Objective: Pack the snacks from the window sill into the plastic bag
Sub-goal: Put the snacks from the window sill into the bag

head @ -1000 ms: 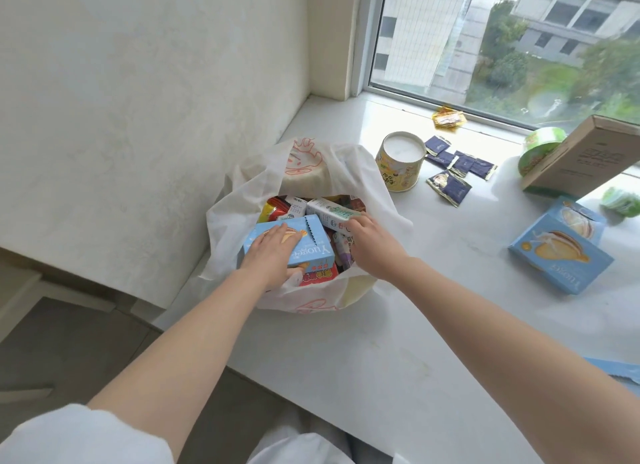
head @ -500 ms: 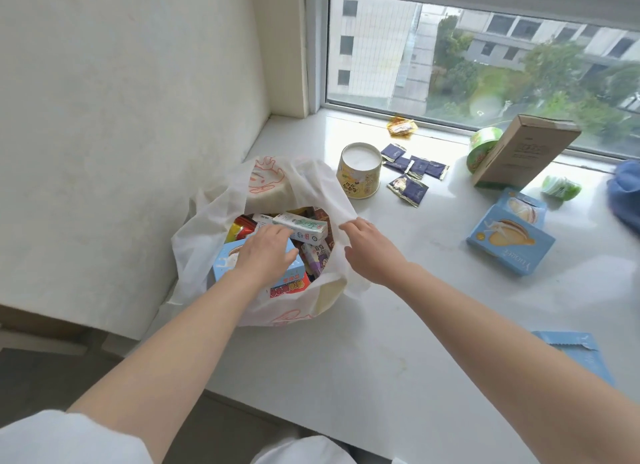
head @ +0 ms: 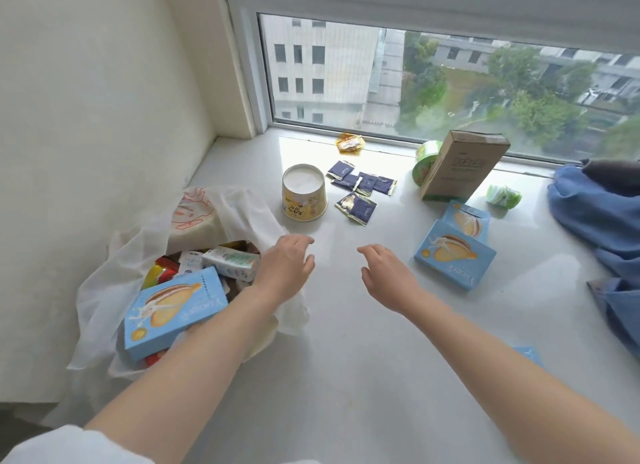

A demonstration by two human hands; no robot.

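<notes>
Bare forearms run to the left hand (head: 284, 269) and right hand (head: 389, 276), with a white sleeve (head: 65, 444) on the left arm.

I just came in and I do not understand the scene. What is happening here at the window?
A person is packing snacks from the window sill into a white plastic bag. The bag already holds a blue box and other packs. Both hands are empty and open: the left hand is over the bag's edge, the right hand over the bare sill. A yellow cup, dark blue sachets and another blue box are not yet packed.
</notes>
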